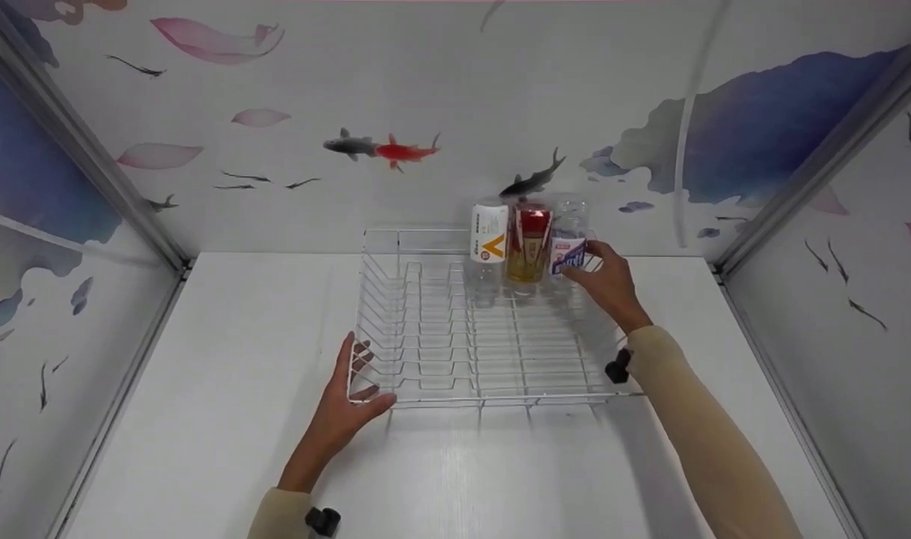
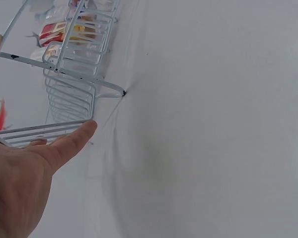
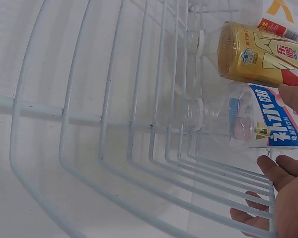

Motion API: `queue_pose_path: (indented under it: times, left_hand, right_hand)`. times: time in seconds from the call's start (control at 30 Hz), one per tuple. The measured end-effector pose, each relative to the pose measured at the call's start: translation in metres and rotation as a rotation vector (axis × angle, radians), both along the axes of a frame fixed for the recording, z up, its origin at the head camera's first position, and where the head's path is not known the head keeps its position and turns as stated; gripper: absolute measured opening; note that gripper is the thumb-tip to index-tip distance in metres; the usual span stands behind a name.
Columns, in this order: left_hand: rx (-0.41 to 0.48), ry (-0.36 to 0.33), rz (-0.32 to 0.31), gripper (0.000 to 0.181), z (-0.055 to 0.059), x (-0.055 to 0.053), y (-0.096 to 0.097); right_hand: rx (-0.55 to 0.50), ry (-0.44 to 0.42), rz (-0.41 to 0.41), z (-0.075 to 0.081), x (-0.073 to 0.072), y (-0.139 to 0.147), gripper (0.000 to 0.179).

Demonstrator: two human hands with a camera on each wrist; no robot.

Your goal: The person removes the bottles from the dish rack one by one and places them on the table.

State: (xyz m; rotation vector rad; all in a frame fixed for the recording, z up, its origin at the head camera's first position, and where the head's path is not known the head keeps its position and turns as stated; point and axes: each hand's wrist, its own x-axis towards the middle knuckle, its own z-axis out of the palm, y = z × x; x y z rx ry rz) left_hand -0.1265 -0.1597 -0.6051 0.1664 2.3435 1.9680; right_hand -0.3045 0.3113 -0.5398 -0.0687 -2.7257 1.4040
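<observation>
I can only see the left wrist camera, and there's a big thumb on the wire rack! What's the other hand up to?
Observer: The right hand has its thumb and fingers on the bottle with the blue label, at the right end of the row in the head view.
Operator: Ooh! Is that bottle standing the right way up?
Observer: No, it's upside down. The right wrist view shows its neck pointing at the floor of the rack.
Operator: Silly bottle! And what's at the other end of the row?
Observer: A bottle with a white label, which has a yellow-orange V on it.
</observation>
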Motion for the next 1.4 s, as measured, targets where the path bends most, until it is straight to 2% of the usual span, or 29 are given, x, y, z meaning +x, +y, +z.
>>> queue_pose_path:
  times: [0.13, 0.27, 0.37, 0.43, 0.67, 0.8, 1.1, 1.27, 1.4]
  left_hand:
    - [-0.010, 0.006, -0.006, 0.125, 0.002, 0.000, -0.001]
    - [-0.017, -0.005, -0.003, 0.126, 0.003, -0.001, -0.002]
    - [-0.021, -0.019, 0.003, 0.127, 0.003, -0.001, -0.002]
    - [-0.026, -0.028, 0.003, 0.127, 0.003, 0.000, -0.002]
    - [-0.022, -0.023, 0.010, 0.127, 0.003, 0.001, -0.004]
    - [-0.021, -0.028, 0.001, 0.127, 0.004, 0.001, -0.004]
    - [-0.011, -0.023, -0.008, 0.128, 0.004, 0.001, -0.003]
    - [-0.024, -0.026, -0.003, 0.128, 0.005, 0.001, -0.002]
    - [-0.033, -0.025, -0.001, 0.129, 0.006, -0.001, -0.003]
  right_hand:
    - [-0.033, 0.015, -0.011, 0.000, 0.002, -0.002, 0.073]
    - [-0.058, 0.107, -0.054, 0.001, 0.004, -0.001, 0.071]
    - [-0.039, 0.186, -0.066, 0.004, 0.002, -0.003, 0.067]
    - [-0.002, 0.199, -0.059, 0.007, 0.000, -0.004, 0.066]
    - [0.135, 0.075, -0.010, 0.011, -0.008, -0.013, 0.075]
    - [0.192, 0.014, -0.020, 0.010, -0.013, -0.017, 0.078]
    - [0.233, -0.004, -0.035, 0.009, -0.018, -0.019, 0.084]
    - [0.275, 0.016, -0.042, 0.007, -0.018, -0.018, 0.085]
    - [0.254, 0.033, -0.063, 0.010, -0.018, -0.018, 0.081]
